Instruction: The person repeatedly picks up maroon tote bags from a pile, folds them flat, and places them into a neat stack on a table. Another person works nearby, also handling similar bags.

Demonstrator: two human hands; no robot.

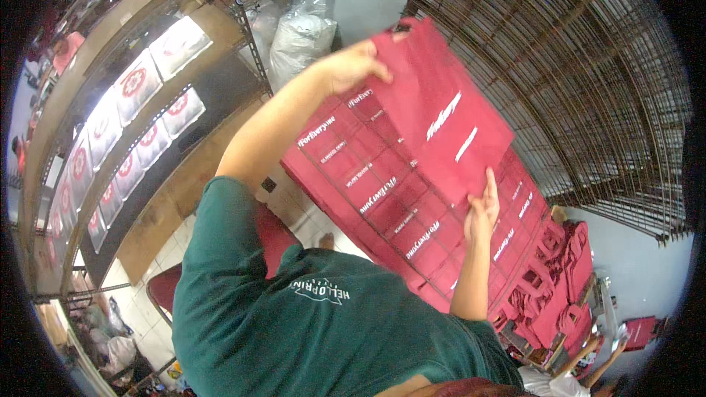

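I hold a flat red fabric bag (441, 110) with white print up over a wire drying rack (346, 198). My left hand (353, 66) grips the bag's upper corner. At the bag's lower edge, my right hand (482, 213) pinches it with the fingers stretched along the cloth. Rows of similar red printed bags (382, 191) lie flat on the rack under the held one. My green shirt (323, 323) fills the lower middle of the view.
A tall stack of bare wire racks (588, 66) stands at the right. Shelves with white printed pieces (132, 84) run along the left. White plastic sacks (298, 37) sit behind. A heap of red bags (559, 287) lies lower right, near another person's hands (592, 356).
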